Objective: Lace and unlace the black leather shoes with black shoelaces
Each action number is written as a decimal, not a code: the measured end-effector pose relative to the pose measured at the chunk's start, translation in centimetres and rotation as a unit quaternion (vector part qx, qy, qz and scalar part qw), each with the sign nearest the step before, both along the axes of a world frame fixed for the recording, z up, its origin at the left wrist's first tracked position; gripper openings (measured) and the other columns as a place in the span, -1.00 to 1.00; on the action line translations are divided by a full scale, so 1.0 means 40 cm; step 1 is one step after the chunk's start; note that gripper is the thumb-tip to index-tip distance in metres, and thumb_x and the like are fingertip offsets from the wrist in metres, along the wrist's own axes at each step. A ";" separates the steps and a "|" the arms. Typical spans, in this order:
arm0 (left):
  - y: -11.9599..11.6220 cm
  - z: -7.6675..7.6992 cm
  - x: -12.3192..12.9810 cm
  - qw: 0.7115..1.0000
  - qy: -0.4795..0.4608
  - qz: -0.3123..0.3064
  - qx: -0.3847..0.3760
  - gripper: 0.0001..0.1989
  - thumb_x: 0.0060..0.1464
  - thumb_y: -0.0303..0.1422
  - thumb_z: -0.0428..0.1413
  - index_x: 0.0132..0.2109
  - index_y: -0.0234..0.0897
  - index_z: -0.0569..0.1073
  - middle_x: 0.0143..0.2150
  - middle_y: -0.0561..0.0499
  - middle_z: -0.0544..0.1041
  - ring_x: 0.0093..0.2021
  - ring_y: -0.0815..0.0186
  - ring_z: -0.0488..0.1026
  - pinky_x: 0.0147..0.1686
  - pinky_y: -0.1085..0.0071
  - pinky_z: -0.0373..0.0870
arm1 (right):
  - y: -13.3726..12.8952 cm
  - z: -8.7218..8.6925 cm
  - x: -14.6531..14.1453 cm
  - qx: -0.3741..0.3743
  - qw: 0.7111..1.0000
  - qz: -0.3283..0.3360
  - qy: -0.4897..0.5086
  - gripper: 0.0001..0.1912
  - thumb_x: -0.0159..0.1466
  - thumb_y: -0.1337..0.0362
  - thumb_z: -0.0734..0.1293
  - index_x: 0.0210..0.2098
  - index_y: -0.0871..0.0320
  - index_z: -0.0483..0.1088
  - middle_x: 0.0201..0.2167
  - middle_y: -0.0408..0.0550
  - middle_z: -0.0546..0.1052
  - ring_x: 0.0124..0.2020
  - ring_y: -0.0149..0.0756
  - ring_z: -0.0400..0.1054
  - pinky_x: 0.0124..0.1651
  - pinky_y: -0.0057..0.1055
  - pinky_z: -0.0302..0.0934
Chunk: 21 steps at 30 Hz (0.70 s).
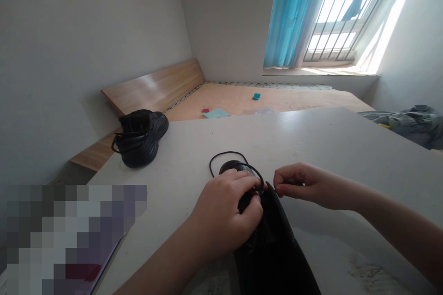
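A black shoe (273,249) lies on the white table with its toe pointing away and its opening near the bottom edge. My left hand (231,207) lies over its front, thumb and fingers pinched on the black shoelace (259,179). Part of the lace loops out onto the table beyond the toe. Just right of the shoe, my right hand (294,179) is closed, its fingertips close to the shoe's edge; whatever it may hold is hidden. A second black shoe (140,140) stands at the table's left back corner.
The white table (311,138) spans the middle. Behind it is a bed (297,97) with a wooden headboard (159,83) and small teal items. Clothes (415,124) lie at the right. A blue curtain (290,14) hangs by the barred window. The lower left is pixelated.
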<state>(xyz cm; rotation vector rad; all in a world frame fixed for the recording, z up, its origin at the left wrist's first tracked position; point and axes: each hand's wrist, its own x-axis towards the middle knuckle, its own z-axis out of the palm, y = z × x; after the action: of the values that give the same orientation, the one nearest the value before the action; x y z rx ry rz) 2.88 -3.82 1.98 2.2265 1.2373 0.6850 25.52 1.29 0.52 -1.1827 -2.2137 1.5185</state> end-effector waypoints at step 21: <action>0.000 -0.015 0.023 0.997 -0.018 0.074 -0.024 -0.92 0.10 -0.35 0.10 -0.35 -0.22 0.45 -0.28 0.00 0.53 -0.19 0.16 0.43 -0.19 0.27 0.29 | -0.025 -0.047 -0.044 0.065 0.994 -0.011 0.085 -0.51 0.31 -0.13 0.23 -0.46 0.16 0.18 -0.55 -0.24 0.15 -0.49 -0.46 -0.01 -0.45 -0.48 -0.08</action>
<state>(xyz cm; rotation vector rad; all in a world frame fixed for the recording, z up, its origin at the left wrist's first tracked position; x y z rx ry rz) 3.78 -3.81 1.39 2.0894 1.3966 0.7407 23.75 0.30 -1.34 -0.9971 -2.1444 1.3865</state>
